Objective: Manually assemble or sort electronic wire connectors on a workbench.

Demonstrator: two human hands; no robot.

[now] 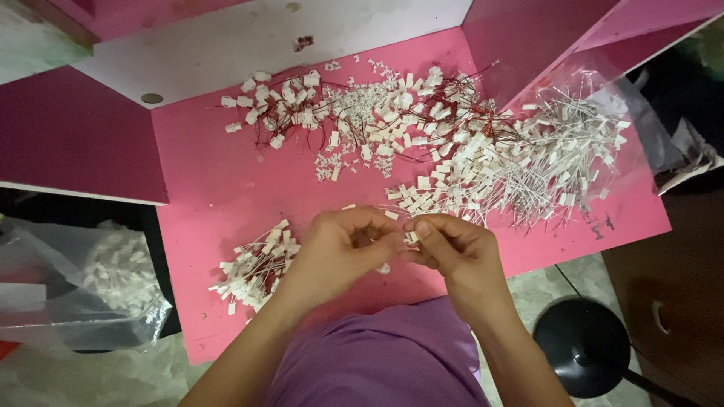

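Two hands meeting just above the near edge of the pink worktop [226, 188], fingertips pinched together over one small white plastic connector with thin wire leads [411, 237]. Left hand [343, 249] curled, fingers bent in toward the palm, thumb and forefinger seemingly closed on one end of the piece; a second white bit peeking out under its heel, though whether held or lying on the worktop cannot be told. Right hand [452, 252] pinching the other end from the opposite side, knuckles up. Held close to the body and near the eyes, probably because so small a part needs fine fingertip work and a steady brace.

Sorted heaps all round, within easy reach. Small pile of white connectors with pale leads [256, 267] just left of the left hand. Broad tangle of white connectors on dark red wires [354, 113] spread across the far side of the worktop. Large heap of white connectors with white wires [528, 162] to the right, partly lying on a clear plastic sheet [641, 113]. Loose scatter of tiny white housings [343, 162] between the heaps.

Clear plastic bag holding more white pieces [113, 279] off the left edge, down on the floor side. Black round stool base [584, 347] low on the right. Purple garment [377, 354] at the bottom. Nothing between the hands and the piles; only the tangled wires likely to snag when one piece is pulled free.
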